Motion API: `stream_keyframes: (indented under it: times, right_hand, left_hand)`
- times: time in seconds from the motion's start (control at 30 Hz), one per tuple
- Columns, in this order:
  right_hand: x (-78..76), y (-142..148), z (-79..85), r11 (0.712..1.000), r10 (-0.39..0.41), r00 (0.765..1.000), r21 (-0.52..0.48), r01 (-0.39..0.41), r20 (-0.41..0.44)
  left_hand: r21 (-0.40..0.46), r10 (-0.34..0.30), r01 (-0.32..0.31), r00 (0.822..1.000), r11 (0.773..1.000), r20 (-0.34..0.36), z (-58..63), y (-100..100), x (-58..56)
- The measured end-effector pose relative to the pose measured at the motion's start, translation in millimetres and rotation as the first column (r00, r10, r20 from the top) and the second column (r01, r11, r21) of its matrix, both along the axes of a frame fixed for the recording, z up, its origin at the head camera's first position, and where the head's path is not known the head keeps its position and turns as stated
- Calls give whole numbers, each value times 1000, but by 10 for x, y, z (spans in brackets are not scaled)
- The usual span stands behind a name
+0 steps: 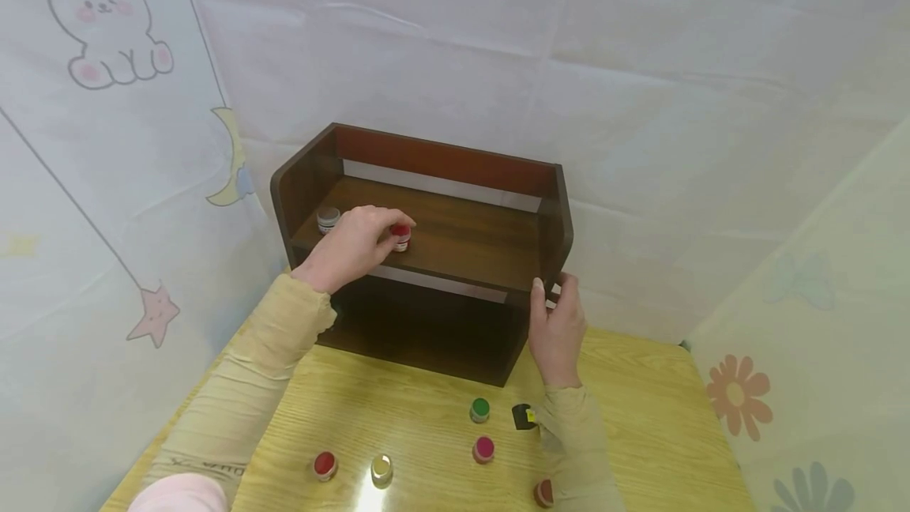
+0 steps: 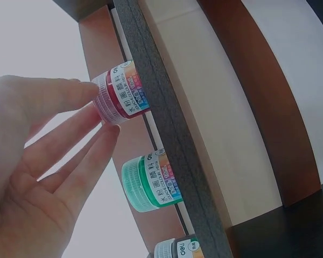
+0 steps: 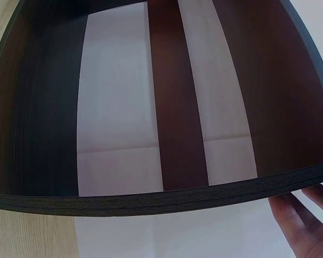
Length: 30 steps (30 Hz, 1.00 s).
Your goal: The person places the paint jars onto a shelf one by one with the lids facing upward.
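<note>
A small red-capped paint jar (image 1: 401, 237) stands at the front of the upper board of a dark brown two-tier shelf (image 1: 469, 247). My left hand (image 1: 359, 242) pinches its cap between thumb and fingers. In the left wrist view, a green-capped paint jar (image 2: 153, 181) and a grey-capped paint jar (image 2: 175, 248) line up beside the red one. The head view shows the grey jar near the left side panel, while the green one is hidden behind my hand. My right hand (image 1: 558, 330) grips the front edge of the right side panel, thumb in front and fingers outside.
On the wooden table (image 1: 640, 409) before the shelf are jars capped green (image 1: 479, 409), magenta (image 1: 483, 449), red (image 1: 325, 465), yellow (image 1: 381, 470) and brown (image 1: 543, 494). A small black object (image 1: 524, 416) lies by the right sleeve. Pale printed cloth (image 1: 675, 141) hangs behind.
</note>
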State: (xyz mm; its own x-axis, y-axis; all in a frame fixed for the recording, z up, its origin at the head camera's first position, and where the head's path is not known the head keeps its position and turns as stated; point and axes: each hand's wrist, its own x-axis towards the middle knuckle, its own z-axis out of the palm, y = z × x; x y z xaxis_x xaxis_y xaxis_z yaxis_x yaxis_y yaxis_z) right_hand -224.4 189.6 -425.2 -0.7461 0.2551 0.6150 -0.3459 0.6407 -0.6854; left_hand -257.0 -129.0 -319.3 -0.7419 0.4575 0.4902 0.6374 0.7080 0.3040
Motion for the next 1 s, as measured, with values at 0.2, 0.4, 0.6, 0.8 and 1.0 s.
stream_keyframes:
  times: [0.2, 0.4, 0.6, 0.8, 1.0]
  right_hand:
    - [-1, 0, 3, 1000, 1, 1000, -4, -1, -1]
    - [-6, 3, -10, 1000, 0, 1000, -9, 0, 1]
    - [-9, -4, -14, 1000, -2, 1000, -17, 2, 1]
    - [-4, -7, -3, 1000, -2, 1000, -15, 2, -10]
    - [-2, -20, -5, 1000, -1, 1000, -19, 1, 0]
  left_hand:
    - [34, -8, 9, 999, 999, -37, 24, -11, 17]
    - [59, 9, -3, 994, 998, -110, 79, -26, 73]
    - [84, 3, 15, 980, 996, -200, 111, -42, 159]
    - [110, -27, 57, 967, 992, -255, 166, -43, 265]
    - [93, -70, 101, 952, 990, -298, 177, -23, 383]
